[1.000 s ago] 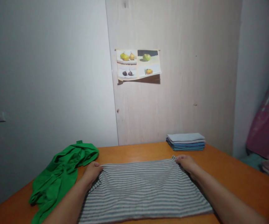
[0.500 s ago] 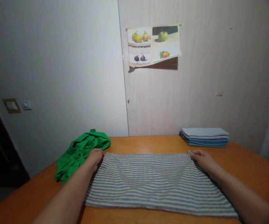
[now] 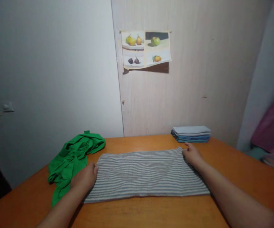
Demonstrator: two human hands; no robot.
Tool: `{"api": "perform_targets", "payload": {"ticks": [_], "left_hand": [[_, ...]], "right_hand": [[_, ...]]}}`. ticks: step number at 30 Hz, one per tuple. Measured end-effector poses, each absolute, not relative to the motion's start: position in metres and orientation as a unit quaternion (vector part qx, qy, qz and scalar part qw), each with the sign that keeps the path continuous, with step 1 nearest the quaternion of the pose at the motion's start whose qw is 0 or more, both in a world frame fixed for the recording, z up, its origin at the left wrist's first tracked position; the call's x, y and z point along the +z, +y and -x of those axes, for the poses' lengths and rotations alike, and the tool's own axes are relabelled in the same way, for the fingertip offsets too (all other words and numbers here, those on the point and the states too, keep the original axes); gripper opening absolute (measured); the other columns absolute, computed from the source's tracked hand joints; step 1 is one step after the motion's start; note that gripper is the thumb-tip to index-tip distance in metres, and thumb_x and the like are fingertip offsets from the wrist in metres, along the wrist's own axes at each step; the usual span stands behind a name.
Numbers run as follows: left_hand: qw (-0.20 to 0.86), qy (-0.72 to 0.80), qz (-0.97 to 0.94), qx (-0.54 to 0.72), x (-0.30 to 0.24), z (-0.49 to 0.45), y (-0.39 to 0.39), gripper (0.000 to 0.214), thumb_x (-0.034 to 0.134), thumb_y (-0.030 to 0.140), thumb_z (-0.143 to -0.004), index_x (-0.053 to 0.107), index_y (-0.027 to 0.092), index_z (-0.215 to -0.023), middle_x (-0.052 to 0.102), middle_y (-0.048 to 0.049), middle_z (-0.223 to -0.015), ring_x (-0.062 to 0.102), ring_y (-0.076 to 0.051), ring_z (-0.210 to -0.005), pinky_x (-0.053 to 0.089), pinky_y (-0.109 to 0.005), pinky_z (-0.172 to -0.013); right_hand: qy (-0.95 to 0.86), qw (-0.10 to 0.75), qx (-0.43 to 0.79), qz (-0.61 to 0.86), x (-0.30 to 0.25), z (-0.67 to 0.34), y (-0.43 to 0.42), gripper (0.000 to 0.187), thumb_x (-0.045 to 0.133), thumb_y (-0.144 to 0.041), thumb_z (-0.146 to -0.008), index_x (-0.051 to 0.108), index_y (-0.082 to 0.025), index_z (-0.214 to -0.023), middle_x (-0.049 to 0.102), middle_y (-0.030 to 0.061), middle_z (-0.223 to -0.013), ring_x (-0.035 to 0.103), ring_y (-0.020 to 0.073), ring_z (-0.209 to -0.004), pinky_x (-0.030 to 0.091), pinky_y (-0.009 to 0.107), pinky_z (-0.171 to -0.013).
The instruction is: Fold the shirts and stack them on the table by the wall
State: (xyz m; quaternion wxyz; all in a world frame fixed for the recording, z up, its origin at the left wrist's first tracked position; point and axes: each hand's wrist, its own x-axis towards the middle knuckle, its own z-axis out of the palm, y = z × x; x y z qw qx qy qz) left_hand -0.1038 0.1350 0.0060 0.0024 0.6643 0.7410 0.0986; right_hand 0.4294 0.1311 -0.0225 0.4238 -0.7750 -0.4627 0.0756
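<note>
Orange wooden table (image 3: pixel 151 212), striped cloth (image 3: pixel 146 175) spread flat, crumpled green garment (image 3: pixel 72 158) left, folded blue stack (image 3: pixel 190 134) far right

Head view here, looking forward and slightly down across the orange table (image 3: pixel 151 212), close over the striped cloth (image 3: pixel 146 174), facing the wood-panel wall (image 3: pixel 186 95) and fruit poster (image 3: pixel 146 49).

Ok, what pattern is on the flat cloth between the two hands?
The flat cloth has grey-and-white stripes; head view.

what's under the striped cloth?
The orange table shows around the striped cloth, which lies flat on it. The left hand is at its left edge, the right hand at its far right corner. Anything thin beneath is covered, so I cannot tell.
</note>
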Motion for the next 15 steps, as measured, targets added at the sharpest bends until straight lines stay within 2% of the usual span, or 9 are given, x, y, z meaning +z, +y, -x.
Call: {"api": "perform_targets", "payload": {"ticks": [2, 5, 8, 11, 15], "left_hand": [[0.000, 0.732, -0.675, 0.090, 0.006, 0.111, 0.137, 0.041, 0.030, 0.044, -0.096, 0.063, 0.020, -0.098, 0.074, -0.0183, -0.100, 0.071, -0.037, -0.095, 0.048, -0.041, -0.074], [-0.014, 0.729, -0.680, 0.077, 0.008, 0.118, 0.139, 0.039, 0.032, 0.044, -0.096, 0.063, 0.020, -0.096, 0.074, -0.0180, -0.097, 0.070, -0.036, -0.091, 0.048, -0.041, -0.073], [-0.081, 0.712, -0.692, 0.085, 0.012, 0.109, 0.133, 0.040, 0.030, 0.040, -0.096, 0.064, 0.018, -0.098, 0.072, -0.0186, -0.098, 0.069, -0.036, -0.092, 0.048, -0.043, -0.075], [-0.151, 0.633, -0.747, 0.135, 0.012, 0.085, 0.126, 0.045, 0.027, 0.037, -0.097, 0.065, 0.016, -0.110, 0.070, -0.0185, -0.110, 0.066, -0.034, -0.103, 0.048, -0.044, -0.088], [-0.068, 0.546, -0.818, 0.170, -0.007, 0.060, 0.127, 0.056, 0.028, 0.047, -0.098, 0.064, 0.016, -0.129, 0.062, -0.0144, -0.140, 0.054, -0.030, -0.132, 0.039, -0.042, -0.113]], "right_hand": [[-0.452, 0.421, 0.038, 0.786, -0.013, -0.430, 0.126, 0.054, 0.051, -0.019, -0.087, 0.053, -0.015, -0.141, 0.072, 0.0132, -0.104, 0.065, 0.0232, -0.090, 0.043, 0.027, -0.071], [-0.470, 0.414, 0.016, 0.779, 0.000, -0.430, 0.120, 0.044, 0.049, -0.021, -0.090, 0.060, -0.019, -0.133, 0.070, 0.0134, -0.120, 0.063, 0.0250, -0.105, 0.044, 0.028, -0.081], [-0.531, 0.396, 0.021, 0.749, 0.008, -0.417, 0.113, 0.031, 0.051, -0.020, -0.090, 0.071, -0.020, -0.114, 0.073, 0.0095, -0.114, 0.063, 0.0237, -0.109, 0.044, 0.027, -0.086], [-0.593, 0.379, 0.032, 0.710, 0.010, -0.396, 0.100, 0.023, 0.056, -0.020, -0.088, 0.075, -0.021, -0.100, 0.075, 0.0069, -0.104, 0.064, 0.0214, -0.103, 0.043, 0.025, -0.084], [-0.598, 0.366, 0.034, 0.712, 0.010, -0.387, 0.076, 0.017, 0.057, -0.021, -0.088, 0.073, -0.022, -0.093, 0.074, 0.0043, -0.095, 0.063, 0.0177, -0.090, 0.039, 0.023, -0.074]]}}
